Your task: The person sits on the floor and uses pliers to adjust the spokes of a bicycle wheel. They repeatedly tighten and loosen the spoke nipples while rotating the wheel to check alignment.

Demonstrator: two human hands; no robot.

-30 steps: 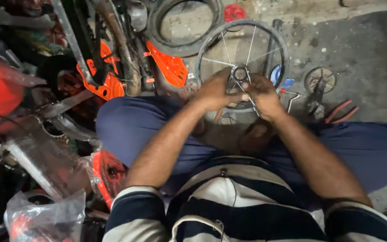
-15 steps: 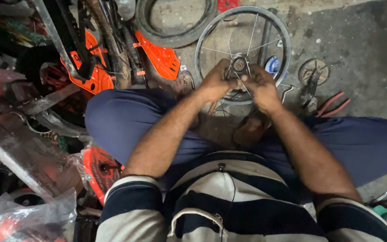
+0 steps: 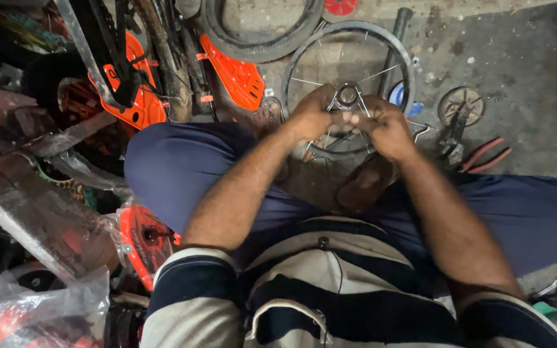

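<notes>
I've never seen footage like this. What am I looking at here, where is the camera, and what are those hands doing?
There is no machine here: a person sits on the ground, and the camera is worn on their head, looking down past a striped shirt and blue trousers at their own two hands. The left hand and the right hand meet at the middle of a small spoked wheel that lies on the concrete floor. Both grip at the metal hub; their fingers are blurred, so the exact hold is unclear. Near the right hand lie red-handled pliers and a small cog-like part. Beyond the wheel lies a loose black tyre. To the left are orange plastic parts and clear plastic bags.
</notes>
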